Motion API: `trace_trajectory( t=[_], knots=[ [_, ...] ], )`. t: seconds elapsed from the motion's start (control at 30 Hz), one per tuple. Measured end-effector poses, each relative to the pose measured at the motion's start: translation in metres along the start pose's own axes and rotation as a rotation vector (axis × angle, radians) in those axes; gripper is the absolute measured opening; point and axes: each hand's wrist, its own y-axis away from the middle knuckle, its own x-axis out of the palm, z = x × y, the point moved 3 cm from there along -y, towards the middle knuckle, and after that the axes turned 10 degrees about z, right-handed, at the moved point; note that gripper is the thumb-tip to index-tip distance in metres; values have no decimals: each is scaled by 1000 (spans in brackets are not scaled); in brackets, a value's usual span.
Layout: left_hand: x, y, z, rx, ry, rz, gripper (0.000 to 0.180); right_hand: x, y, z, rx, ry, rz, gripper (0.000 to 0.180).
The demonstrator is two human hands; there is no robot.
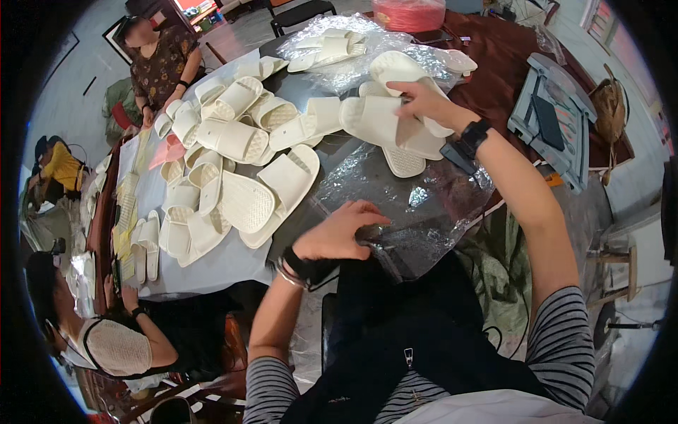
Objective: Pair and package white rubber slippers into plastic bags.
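Observation:
My right hand [429,104] is closed on a cream slide sandal [371,120] in a small group on the dark tabletop. Its index finger reaches over an upright sole [395,67] behind. Below lies a clear plastic bag [417,201], stretching to the table's near edge. At the bag's near left corner is my left hand [337,233], thumb and fingers curved and apart, with no slide in them. Whether its fingertips touch the film is hard to see. To the left spreads a heap of cream slides [229,138], with one pair [282,184] nearest my left hand.
More slides [328,51] lie on clear film at the back. A grey-blue plastic tray [554,116] with a dark phone-like object stands at the right. A pink bundle [408,14] sits at the far edge. Other people [166,63] are along the left side, one [106,339] at near left.

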Motion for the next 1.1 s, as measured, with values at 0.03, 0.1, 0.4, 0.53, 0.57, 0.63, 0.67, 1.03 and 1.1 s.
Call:
trace_trajectory(
  t=[0.03, 0.1, 0.4, 0.53, 0.57, 0.63, 0.67, 1.03, 1.1],
  knots=[
    [-12, -6, -1, 1, -2, -5, 64, -4, 4, -8, -2, 4, 2, 73],
    [-31, -8, -1, -99, 284, 113, 59, 10, 7, -2, -69, 239, -131, 79],
    [-20, -114, 46, -421, -175, -648, 45, 17, 2, -16, 21, 287, -524, 36],
    [-20, -121, 60, -401, 403, -829, 41, -18, 35, -10, -146, -426, -665, 30],
    [-24, -120, 70, -404, 400, -833, 41, -24, 46, 2, -193, -558, -560, 30],
    [-35, -115, 104, -257, 564, -975, 33, -40, 70, 19, -255, -506, -379, 28],
    [-46, -109, 107, -252, 468, -1021, 28, -45, 89, 26, -204, -437, -335, 25],
    [-86, -16, 26, -300, -477, -914, 41, -17, 156, 2, -182, 870, -25, 21],
    [-56, -14, 9, -104, -311, -597, 52, -16, 165, 18, -425, 1033, -116, 22]
  ],
)
